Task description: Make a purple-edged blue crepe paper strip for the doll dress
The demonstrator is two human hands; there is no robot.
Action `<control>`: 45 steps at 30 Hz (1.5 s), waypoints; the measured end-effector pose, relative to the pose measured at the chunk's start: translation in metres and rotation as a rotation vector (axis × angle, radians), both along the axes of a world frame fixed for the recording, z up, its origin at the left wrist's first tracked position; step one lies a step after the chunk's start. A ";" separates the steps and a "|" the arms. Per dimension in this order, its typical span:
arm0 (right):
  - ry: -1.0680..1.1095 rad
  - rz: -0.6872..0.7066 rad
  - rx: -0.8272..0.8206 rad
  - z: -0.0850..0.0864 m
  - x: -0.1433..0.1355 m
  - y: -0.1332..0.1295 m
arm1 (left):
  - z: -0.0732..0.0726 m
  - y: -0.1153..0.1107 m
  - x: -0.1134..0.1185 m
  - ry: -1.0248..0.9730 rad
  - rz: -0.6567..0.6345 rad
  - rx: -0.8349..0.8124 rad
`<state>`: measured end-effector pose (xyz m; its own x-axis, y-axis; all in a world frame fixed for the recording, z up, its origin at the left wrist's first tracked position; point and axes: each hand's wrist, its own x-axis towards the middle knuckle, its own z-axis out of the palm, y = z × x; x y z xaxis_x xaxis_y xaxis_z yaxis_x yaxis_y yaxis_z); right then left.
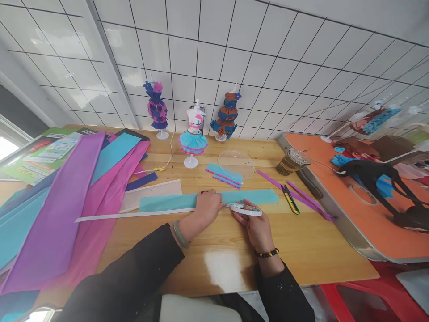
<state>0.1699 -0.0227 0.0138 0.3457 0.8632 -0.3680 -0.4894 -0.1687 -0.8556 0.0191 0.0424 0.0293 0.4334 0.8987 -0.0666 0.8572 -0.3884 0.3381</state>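
A long light-blue strip (250,196) lies across the wooden table, and a narrow white tape (134,214) runs along its near edge, reaching past its left end. My left hand (208,206) is closed on the white tape at the middle of the strip, fingertips pressed together. To the right of it, my right hand (256,226) holds the white tape roll (246,210), with its fingers around the roll. Yellow-and-black snips (291,200) lie to the right of the blue strip, beside purple strips (310,201).
Purple, pink and blue sheets (63,214) cover the table's left side. Three small dress forms stand at the back, the middle one in a blue skirt (193,143). A lidded cup (292,162) stands at the back right. An orange table (362,205) adjoins on the right.
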 end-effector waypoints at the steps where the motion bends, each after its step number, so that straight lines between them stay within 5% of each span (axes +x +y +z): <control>1: -0.001 0.001 0.002 0.000 0.000 0.000 | 0.001 0.000 0.001 0.006 0.001 -0.001; 18: -0.012 -0.004 0.001 -0.002 0.003 -0.001 | 0.023 0.008 0.013 0.113 0.026 -0.106; 33: -0.044 -0.075 0.026 0.001 0.021 0.001 | 0.020 0.022 0.013 0.121 -0.023 -0.192; 45: -0.267 -0.154 0.089 -0.002 0.046 0.002 | 0.015 0.025 0.013 0.090 -0.021 -0.222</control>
